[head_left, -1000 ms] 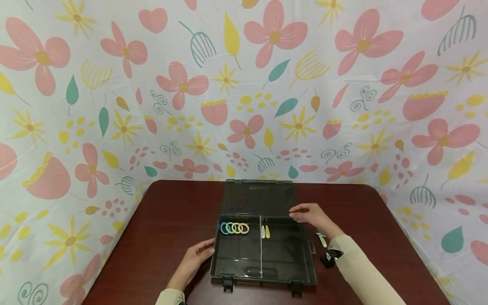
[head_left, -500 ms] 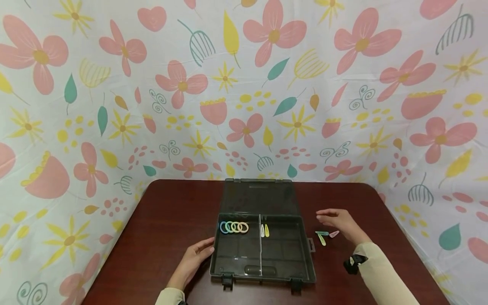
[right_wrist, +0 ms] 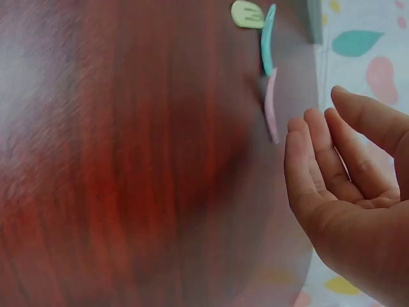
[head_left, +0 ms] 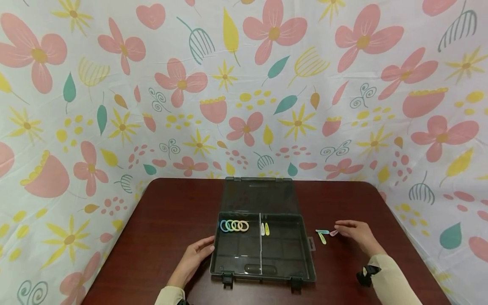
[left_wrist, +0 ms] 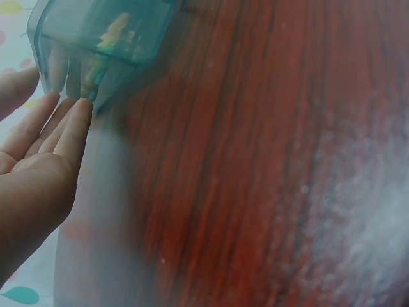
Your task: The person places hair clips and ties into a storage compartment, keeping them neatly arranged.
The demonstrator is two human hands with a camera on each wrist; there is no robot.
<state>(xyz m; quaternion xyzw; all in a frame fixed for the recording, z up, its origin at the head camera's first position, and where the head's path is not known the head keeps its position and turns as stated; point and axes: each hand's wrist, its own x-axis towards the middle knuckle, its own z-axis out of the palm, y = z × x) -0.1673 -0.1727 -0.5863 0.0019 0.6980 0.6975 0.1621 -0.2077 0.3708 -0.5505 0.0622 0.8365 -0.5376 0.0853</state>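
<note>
The right hand [head_left: 358,235] hovers relaxed and empty, fingers [right_wrist: 307,160] just beside the pink clip [head_left: 334,233] on the bench [head_left: 171,220]. The left hand [head_left: 194,258], fingers straight, steadies the box [head_left: 263,275]. Judged step: pinching the clip, which calls for a fine fingertip grip.

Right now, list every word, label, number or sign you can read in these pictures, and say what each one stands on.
None can be read.
Open organizer box: no label or lettering shows.
Hair clips by the right hand: plain, unmarked.
Backdrop cloth: only printed flowers and leaves, no text.
Left hand rests at the box's side.
</note>
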